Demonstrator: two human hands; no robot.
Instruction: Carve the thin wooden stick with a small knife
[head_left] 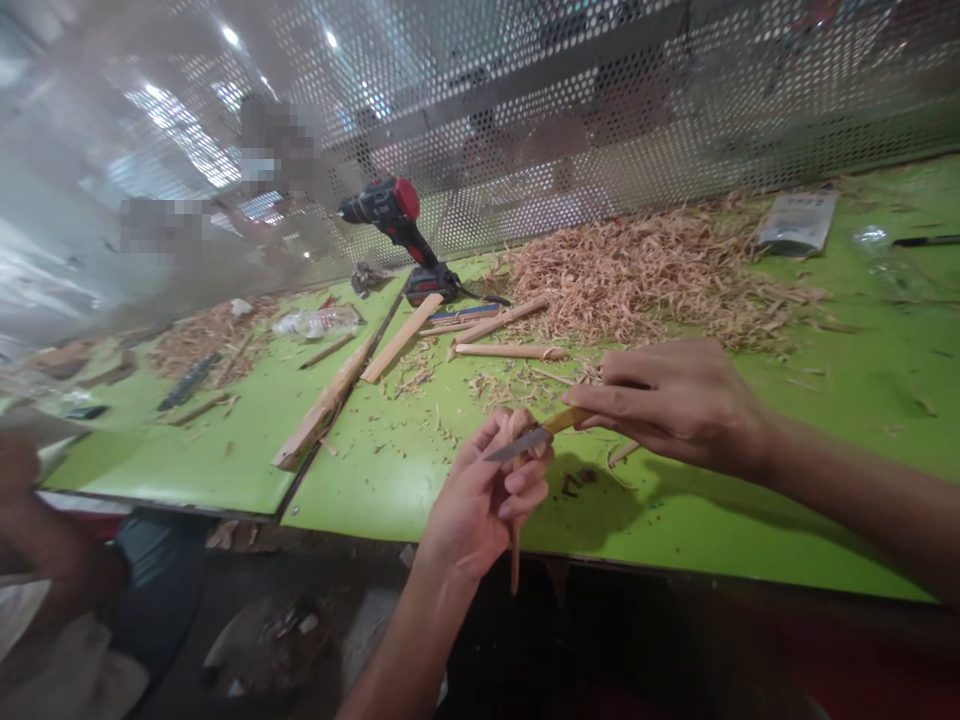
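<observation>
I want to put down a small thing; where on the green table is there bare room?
Mostly bare: the table's right side, between the shavings and the right forearm; also the front patch between the long wood and the left hand. Crowded: the middle, around the drill, with sticks close by.

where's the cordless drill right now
In the head view, the cordless drill stands left of centre on the green table, in front of the perforated panel, just left of the big heap of shavings.
</observation>
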